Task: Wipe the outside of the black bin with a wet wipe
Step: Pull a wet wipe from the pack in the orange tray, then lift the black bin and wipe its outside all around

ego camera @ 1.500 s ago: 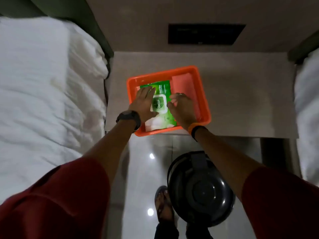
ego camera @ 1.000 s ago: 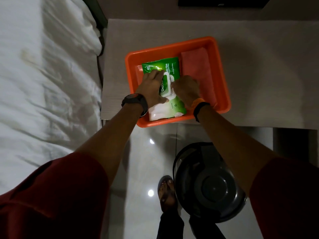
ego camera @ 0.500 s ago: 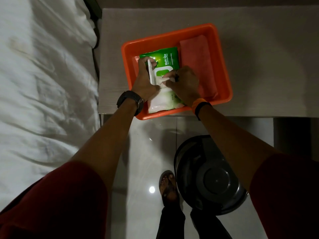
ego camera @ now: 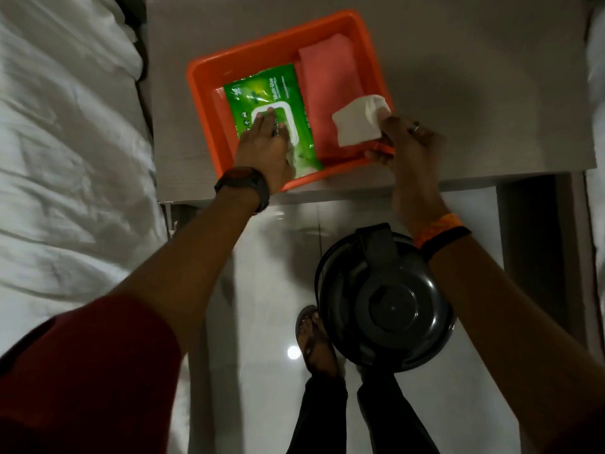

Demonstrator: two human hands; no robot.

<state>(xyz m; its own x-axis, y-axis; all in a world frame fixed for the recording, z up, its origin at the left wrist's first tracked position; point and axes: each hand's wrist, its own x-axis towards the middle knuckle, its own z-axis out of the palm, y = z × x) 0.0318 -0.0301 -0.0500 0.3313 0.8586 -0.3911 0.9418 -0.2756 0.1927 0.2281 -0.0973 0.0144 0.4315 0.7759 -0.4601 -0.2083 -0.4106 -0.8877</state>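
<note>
A green pack of wet wipes point(ego camera: 262, 96) lies in an orange tray point(ego camera: 209, 93) on the bedside table. My left hand point(ego camera: 265, 145) presses flat on the pack's white flap lid. My right hand point(ego camera: 409, 142) pinches a white wet wipe point(ego camera: 358, 121) above the tray's right front corner. The black bin point(ego camera: 383, 299), round with a closed lid, stands on the floor below my right forearm.
A folded pink cloth point(ego camera: 330, 93) lies in the tray's right half. The grey table point(ego camera: 474, 93) sits between two white beds point(ego camera: 65, 142). My sandalled foot point(ego camera: 314, 342) rests on the glossy tiled floor point(ego camera: 268, 257) left of the bin.
My right hand has drawn a white wipe out of the pack and moved right with it. My left hand has shifted from the lifted flap onto the closed lid.
</note>
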